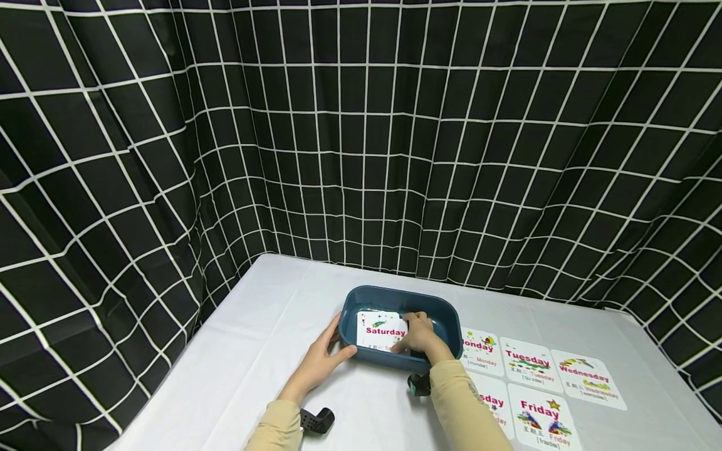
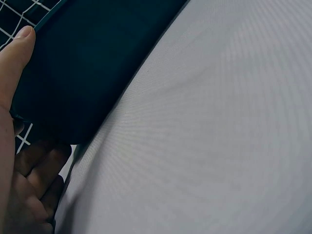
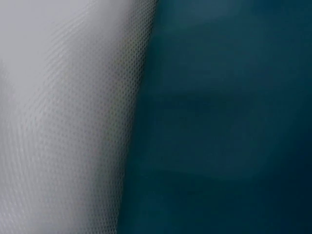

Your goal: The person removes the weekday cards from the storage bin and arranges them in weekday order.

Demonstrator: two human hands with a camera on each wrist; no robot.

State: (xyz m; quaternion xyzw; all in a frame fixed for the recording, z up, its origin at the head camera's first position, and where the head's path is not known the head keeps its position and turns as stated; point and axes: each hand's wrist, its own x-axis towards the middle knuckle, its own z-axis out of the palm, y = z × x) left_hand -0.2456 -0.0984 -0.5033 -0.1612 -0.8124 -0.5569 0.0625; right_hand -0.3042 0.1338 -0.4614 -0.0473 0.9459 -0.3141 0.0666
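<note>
A dark blue plastic bin (image 1: 389, 358) stands on the white-covered table. My left hand (image 1: 318, 363) holds its left end, thumb at the near rim and fingers around the left side. In the left wrist view, the thumb (image 2: 19, 48) lies against the bin wall (image 2: 92, 63). Inside the bin is a white "Saturday" card (image 1: 378, 332) with red lettering. My right hand (image 1: 420, 335) reaches into the bin and grips this card at its right side, covering part of it. Only the bin's outer wall (image 3: 219, 122) and tablecloth appear in the right wrist view, without the hand.
Right of the bin lie cards in two rows: Monday (image 1: 482, 351), Tuesday (image 1: 530, 366) and Wednesday (image 1: 589, 379) behind, Friday (image 1: 543, 416) in front. Beside Friday, the right sleeve partly hides another card (image 1: 496, 401). Black curtains (image 1: 361, 138) with white grid lines surround the table.
</note>
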